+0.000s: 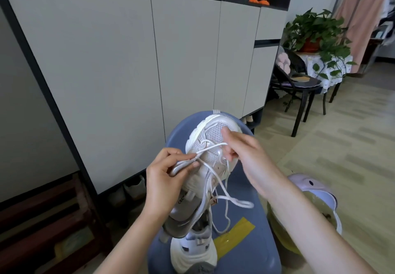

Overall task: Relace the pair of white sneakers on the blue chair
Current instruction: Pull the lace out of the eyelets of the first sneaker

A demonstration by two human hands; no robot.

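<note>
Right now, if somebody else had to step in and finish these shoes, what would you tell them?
Left hand: pinches the sneaker's tongue and a lace strand, steadying the held sneaker above the blue chair.
Right hand: pinches the white lace near the lower eyelets by the toe.
Second sneaker: lies on the chair, nearest the person.
Done: lace crosses the lowest eyelets only; its long ends hang loose.
Left: thread the upper eyelets. How far the second sneaker is laced cannot be told.

Second sneaker (193,254) partly behind first sneaker (210,158).
</note>
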